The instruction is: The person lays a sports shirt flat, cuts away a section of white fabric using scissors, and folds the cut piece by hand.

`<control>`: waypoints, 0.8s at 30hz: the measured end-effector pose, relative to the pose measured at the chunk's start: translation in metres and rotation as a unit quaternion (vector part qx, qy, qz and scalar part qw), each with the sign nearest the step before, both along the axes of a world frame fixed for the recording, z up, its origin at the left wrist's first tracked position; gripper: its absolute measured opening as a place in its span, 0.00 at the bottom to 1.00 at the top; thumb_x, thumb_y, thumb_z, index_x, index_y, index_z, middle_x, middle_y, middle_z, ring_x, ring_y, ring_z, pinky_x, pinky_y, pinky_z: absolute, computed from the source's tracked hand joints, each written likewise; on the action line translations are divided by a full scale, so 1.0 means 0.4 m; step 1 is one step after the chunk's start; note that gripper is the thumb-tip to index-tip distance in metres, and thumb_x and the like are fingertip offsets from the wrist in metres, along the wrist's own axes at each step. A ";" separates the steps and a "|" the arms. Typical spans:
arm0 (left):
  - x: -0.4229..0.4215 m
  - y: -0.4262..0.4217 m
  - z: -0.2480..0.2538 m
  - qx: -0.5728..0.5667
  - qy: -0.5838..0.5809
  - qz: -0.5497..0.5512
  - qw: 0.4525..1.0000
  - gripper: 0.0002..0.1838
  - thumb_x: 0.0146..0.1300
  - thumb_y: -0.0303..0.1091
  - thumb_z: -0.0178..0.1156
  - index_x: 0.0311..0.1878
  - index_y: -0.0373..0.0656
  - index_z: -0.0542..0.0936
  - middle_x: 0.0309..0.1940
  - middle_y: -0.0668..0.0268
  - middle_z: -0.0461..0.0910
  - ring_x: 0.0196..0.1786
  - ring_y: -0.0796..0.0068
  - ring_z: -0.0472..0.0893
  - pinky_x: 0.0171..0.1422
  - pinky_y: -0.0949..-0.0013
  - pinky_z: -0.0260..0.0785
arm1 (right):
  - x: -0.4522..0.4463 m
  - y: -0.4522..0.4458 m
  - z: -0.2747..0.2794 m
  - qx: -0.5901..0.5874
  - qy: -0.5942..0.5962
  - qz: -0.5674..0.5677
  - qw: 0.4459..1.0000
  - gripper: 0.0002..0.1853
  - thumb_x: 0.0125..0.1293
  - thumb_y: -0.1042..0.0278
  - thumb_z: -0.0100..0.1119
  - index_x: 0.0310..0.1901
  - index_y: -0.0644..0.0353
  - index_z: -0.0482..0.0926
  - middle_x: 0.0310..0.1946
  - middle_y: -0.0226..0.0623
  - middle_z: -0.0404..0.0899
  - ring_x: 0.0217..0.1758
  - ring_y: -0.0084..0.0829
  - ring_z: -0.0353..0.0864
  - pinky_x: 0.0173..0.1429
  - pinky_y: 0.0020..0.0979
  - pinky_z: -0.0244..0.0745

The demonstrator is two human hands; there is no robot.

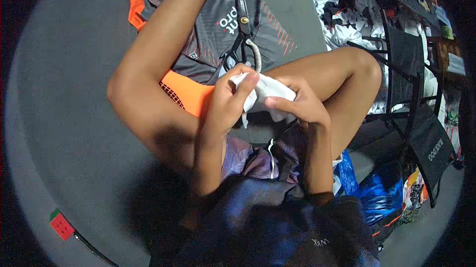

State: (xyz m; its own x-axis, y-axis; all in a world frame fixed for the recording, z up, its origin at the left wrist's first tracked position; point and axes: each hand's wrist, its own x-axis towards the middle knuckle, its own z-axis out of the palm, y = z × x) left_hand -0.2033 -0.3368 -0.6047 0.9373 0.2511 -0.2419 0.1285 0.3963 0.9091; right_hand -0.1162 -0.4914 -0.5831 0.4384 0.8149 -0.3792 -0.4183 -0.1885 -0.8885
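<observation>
Above my lap, a small white cloth (270,88) is held between both hands. My left hand (233,96) pinches its left side, thumb on top. My right hand (300,101) grips the right side with the thumb across the cloth. Just beyond my hands, large black-handled scissors (243,24) lie on a dark grey and orange printed jersey (208,29), blades pointing away from me. A pale wrapped handle part (255,56) of the scissors reaches close to the cloth. Orange fabric (191,91) lies beside my left wrist.
My bent legs frame the work on a grey floor (74,93). A red cube-like object (62,225) and a dark strap (94,249) lie at lower left. On the right are black folding chairs (404,51), piled white cloths (347,34) and a blue plastic bag (379,192).
</observation>
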 end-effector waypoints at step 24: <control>-0.009 -0.035 0.012 -0.122 -0.030 -0.046 0.991 0.18 0.68 0.36 0.52 0.57 0.40 0.74 0.42 0.69 0.79 0.44 0.85 0.73 0.48 0.80 0.65 | -0.034 0.005 -0.050 0.085 0.059 -0.211 0.972 0.11 0.59 0.66 0.57 0.39 0.63 0.78 0.29 0.26 0.77 0.31 0.17 0.72 0.34 0.22 0.67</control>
